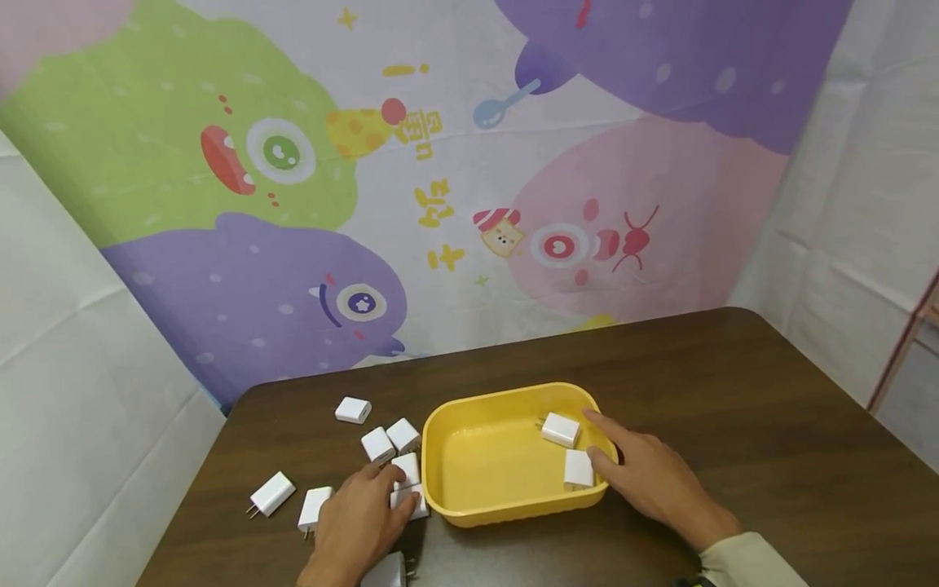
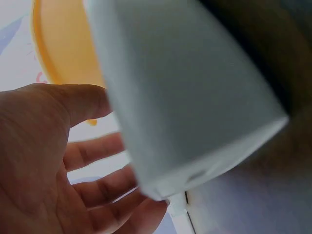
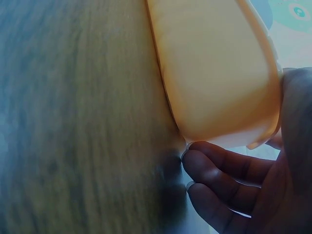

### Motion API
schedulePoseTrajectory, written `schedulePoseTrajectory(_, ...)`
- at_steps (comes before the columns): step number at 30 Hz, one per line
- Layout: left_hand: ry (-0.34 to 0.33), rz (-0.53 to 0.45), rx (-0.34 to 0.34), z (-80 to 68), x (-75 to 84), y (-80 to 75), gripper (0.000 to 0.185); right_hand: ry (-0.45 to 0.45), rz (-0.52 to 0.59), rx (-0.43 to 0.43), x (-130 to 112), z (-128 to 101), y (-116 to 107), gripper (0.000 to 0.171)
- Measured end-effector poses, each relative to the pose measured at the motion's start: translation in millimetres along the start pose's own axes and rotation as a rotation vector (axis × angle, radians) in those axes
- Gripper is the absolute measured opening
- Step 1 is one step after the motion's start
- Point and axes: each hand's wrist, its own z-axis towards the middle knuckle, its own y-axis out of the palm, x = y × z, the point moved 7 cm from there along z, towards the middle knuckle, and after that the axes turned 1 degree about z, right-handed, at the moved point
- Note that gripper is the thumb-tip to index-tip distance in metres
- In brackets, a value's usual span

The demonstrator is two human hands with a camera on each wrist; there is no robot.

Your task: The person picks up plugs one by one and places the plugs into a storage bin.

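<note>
At the left side of a yellow plastic basin [image 1: 499,517], my left hand [image 1: 359,518] reaches over white plug chargers. Its index fingertip touches one charger [image 1: 407,468], and the thumb overlaps another charger [image 1: 421,505] just below. In the left wrist view, a large near charger [image 2: 195,97] hides the tips of the thumb and index finger; the other fingers are spread. My right hand [image 1: 653,481] grips the basin's right rim, thumb and index finger over the edge, other fingers along the outer wall [image 3: 219,73]. Inside lie two chargers [image 1: 561,430], at the right end.
More chargers lie left of the basin: one at the back [image 1: 354,410], a pair near the basin [image 1: 377,445], and two farther left [image 1: 272,494]. Another charger [image 1: 385,571] sits by the left wrist. A patterned cloth [image 1: 455,310] hangs behind the brown table [image 1: 704,383].
</note>
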Motion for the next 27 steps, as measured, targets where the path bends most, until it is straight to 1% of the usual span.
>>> schedulePoseTrajectory(4, 0.021, -0.004, -0.015, -2.0, 1.0, 0.2, 0.019, 0.001, -0.002, 0.002, -0.8, -0.5, 0.4, 0.056)
schedulePoseTrajectory(9, 0.021, -0.007, -0.047, -2.4, 1.7, -0.1, 0.022, 0.004, -0.006, 0.008, -0.5, -0.6, 0.3, 0.056)
schedulePoseTrajectory(16, 0.015, 0.006, -0.042, -2.7, 4.0, -0.2, 0.030, 0.011, -0.006, 0.010, 0.4, -0.7, -0.6, 0.057)
schedulePoseTrajectory(23, 0.035, 0.033, -0.109, -4.3, 4.1, 2.0, 0.042, 0.011, -0.001, 0.003, -0.6, -0.2, -0.8, 0.057)
schedulePoseTrajectory(27, 0.053, 0.048, -0.152, -6.3, 3.3, 4.5, 0.042, 0.009, -0.001, 0.005, -0.8, -0.3, -0.2, 0.057)
